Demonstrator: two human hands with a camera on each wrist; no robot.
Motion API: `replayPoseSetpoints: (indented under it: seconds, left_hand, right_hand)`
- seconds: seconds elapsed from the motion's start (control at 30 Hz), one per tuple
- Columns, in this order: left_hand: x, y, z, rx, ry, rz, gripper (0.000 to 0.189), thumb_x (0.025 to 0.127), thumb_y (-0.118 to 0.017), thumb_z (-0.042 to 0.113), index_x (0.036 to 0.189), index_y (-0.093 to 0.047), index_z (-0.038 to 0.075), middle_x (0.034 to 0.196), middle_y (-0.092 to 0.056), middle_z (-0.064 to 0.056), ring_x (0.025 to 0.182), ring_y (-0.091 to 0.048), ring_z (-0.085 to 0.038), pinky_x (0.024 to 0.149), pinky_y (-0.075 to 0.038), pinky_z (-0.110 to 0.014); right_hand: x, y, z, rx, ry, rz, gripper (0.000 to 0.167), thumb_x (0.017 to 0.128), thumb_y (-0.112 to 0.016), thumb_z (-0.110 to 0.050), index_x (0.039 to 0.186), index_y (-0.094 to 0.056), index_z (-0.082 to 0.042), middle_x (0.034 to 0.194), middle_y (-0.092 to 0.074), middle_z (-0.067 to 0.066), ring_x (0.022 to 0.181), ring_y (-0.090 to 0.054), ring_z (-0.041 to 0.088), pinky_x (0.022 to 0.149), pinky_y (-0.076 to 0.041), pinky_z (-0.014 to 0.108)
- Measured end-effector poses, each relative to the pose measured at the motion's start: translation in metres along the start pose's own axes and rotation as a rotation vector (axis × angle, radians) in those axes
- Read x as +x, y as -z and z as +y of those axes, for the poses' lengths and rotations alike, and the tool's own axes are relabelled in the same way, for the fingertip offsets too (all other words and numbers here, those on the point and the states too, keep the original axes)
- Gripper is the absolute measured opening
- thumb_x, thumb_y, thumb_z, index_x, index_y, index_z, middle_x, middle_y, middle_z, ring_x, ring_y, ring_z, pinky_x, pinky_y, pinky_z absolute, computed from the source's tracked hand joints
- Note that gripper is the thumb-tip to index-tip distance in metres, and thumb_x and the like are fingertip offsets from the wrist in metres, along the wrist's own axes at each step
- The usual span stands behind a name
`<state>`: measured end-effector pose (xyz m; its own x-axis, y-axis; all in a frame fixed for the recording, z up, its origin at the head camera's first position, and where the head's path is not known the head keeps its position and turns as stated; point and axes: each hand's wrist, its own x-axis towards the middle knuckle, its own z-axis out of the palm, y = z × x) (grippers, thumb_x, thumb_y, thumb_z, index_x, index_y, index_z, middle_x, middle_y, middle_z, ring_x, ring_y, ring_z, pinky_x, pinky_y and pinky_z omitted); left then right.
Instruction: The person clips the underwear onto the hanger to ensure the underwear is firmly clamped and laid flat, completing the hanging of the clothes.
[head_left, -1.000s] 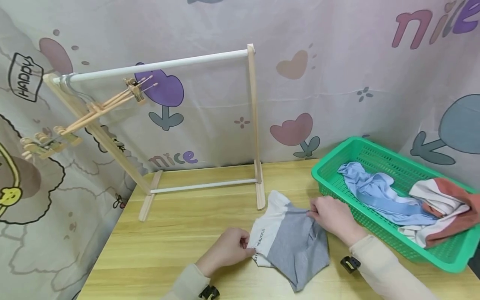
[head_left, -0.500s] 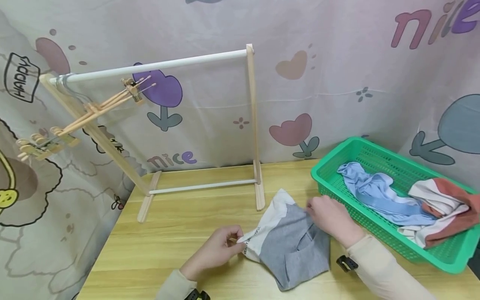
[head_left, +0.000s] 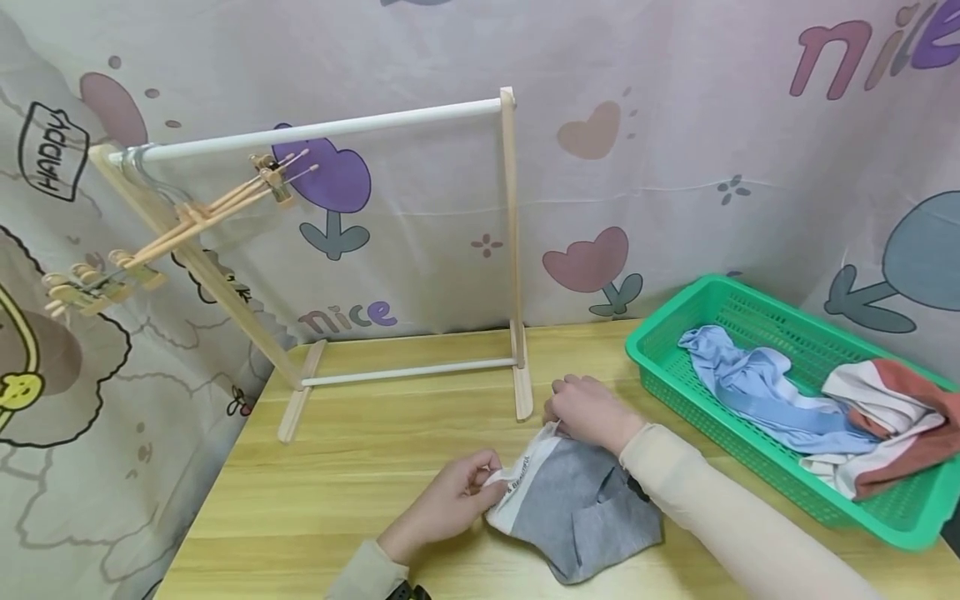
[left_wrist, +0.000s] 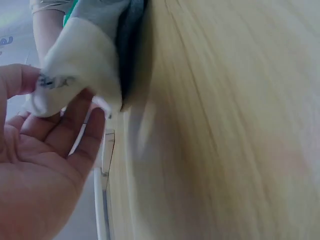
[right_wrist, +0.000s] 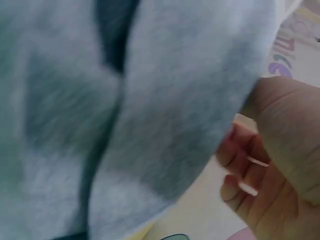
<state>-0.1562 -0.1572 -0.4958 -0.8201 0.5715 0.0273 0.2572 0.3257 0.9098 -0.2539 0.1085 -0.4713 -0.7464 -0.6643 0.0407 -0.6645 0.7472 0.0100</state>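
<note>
A pair of grey underpants [head_left: 551,500] with a white, lettered waistband [head_left: 525,471] is bunched low over the wooden table. My left hand [head_left: 450,502] pinches the waistband's left end; the left wrist view has the thumb and fingers on the white cloth [left_wrist: 82,47]. At the waistband's far end, my right hand [head_left: 588,408] holds the white edge with fingers bent down, fingertips hidden in the head view. Grey cloth [right_wrist: 170,110] fills much of the right wrist view and covers part of that hand's grip.
To the right stands a green basket [head_left: 652,367] with a light blue garment [head_left: 750,383] and a rust-and-white one [head_left: 900,408]. Behind is a wooden rack [head_left: 512,233] with a white top rail [head_left: 322,129]; a wooden hanger with clips [head_left: 202,218] hangs at its left end.
My right hand has moved left and away from me, from the grey side to the waistband's far end. My left hand has shifted slightly left, keeping the waistband, which is now drawn between both hands.
</note>
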Motion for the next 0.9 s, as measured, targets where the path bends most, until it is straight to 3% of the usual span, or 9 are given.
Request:
replayPoseSetpoints:
  seconds: [0.1, 0.2, 0.33, 0.47, 0.53, 0.63, 0.77, 0.9]
  left_hand:
    - [-0.001, 0.000, 0.003, 0.072, -0.075, 0.070, 0.013, 0.104, -0.068, 0.013, 0.094, -0.060, 0.012, 0.075, -0.046, 0.011, 0.071, -0.049, 0.002, 0.064, -0.044, -0.016]
    - [-0.001, -0.001, 0.007, 0.092, -0.138, 0.123, 0.012, 0.102, -0.071, 0.012, 0.094, -0.062, 0.014, 0.077, -0.050, 0.007, 0.079, -0.054, 0.001, 0.067, -0.047, -0.018]
    - [-0.003, -0.001, 0.014, 0.042, -0.186, 0.142, 0.008, 0.102, -0.070, 0.008, 0.097, -0.064, 0.011, 0.078, -0.069, -0.005, 0.079, -0.063, 0.003, 0.065, -0.054, -0.020]
    - [-0.003, 0.000, 0.020, -0.022, -0.212, 0.122, 0.002, 0.104, -0.066, 0.004, 0.103, -0.064, 0.005, 0.089, -0.079, -0.017, 0.081, -0.073, -0.002, 0.064, -0.064, -0.029]
    - [-0.003, 0.002, 0.022, -0.042, -0.190, 0.106, 0.004, 0.106, -0.063, 0.006, 0.108, -0.062, 0.003, 0.093, -0.080, -0.021, 0.082, -0.076, -0.006, 0.066, -0.066, -0.032]
    - [-0.002, 0.007, 0.021, -0.032, -0.106, 0.093, 0.013, 0.107, -0.065, 0.012, 0.116, -0.059, 0.005, 0.100, -0.081, -0.022, 0.082, -0.077, -0.007, 0.066, -0.065, -0.031]
    - [-0.003, 0.015, 0.016, 0.103, 0.011, 0.098, 0.017, 0.103, -0.073, 0.023, 0.113, -0.067, 0.011, 0.104, -0.082, -0.010, 0.080, -0.068, -0.002, 0.060, -0.056, -0.022]
    - [-0.004, 0.021, 0.012, 0.266, 0.018, 0.119, 0.008, 0.098, -0.079, 0.027, 0.099, -0.075, 0.020, 0.104, -0.077, 0.004, 0.085, -0.061, -0.003, 0.068, -0.053, -0.023]
  right_hand:
    - [-0.005, 0.002, 0.007, 0.040, 0.021, 0.047, 0.013, 0.088, -0.086, -0.018, 0.079, -0.077, -0.024, 0.082, -0.066, -0.002, 0.078, -0.063, 0.019, 0.070, -0.055, 0.039]
    - [-0.014, 0.010, 0.017, 0.082, 0.026, 0.107, 0.023, 0.088, -0.085, -0.016, 0.071, -0.073, -0.024, 0.076, -0.062, -0.007, 0.070, -0.058, 0.014, 0.064, -0.051, 0.034]
    - [-0.026, 0.027, 0.027, 0.134, -0.047, 0.235, 0.013, 0.091, -0.083, -0.013, 0.081, -0.082, -0.021, 0.081, -0.069, -0.007, 0.072, -0.066, 0.013, 0.065, -0.056, 0.034]
    - [-0.035, 0.046, 0.032, 0.283, -0.156, 0.390, 0.006, 0.098, -0.077, -0.012, 0.099, -0.083, -0.012, 0.092, -0.079, 0.001, 0.079, -0.074, 0.018, 0.071, -0.062, 0.039]
    - [-0.039, 0.054, 0.035, 0.354, -0.200, 0.464, 0.007, 0.102, -0.071, -0.010, 0.101, -0.078, -0.010, 0.091, -0.079, 0.005, 0.078, -0.073, 0.020, 0.071, -0.061, 0.041]
    - [-0.042, 0.065, 0.039, 0.431, -0.253, 0.548, 0.009, 0.108, -0.063, -0.010, 0.105, -0.071, -0.008, 0.087, -0.076, 0.008, 0.075, -0.068, 0.021, 0.070, -0.057, 0.041]
    - [-0.044, 0.074, 0.045, 0.511, -0.306, 0.606, 0.012, 0.113, -0.054, -0.013, 0.110, -0.065, -0.007, 0.084, -0.071, 0.009, 0.076, -0.065, 0.025, 0.072, -0.051, 0.043]
    - [-0.045, 0.076, 0.048, 0.555, -0.338, 0.619, 0.015, 0.115, -0.048, -0.015, 0.114, -0.060, -0.006, 0.088, -0.066, 0.013, 0.081, -0.064, 0.032, 0.075, -0.049, 0.046]
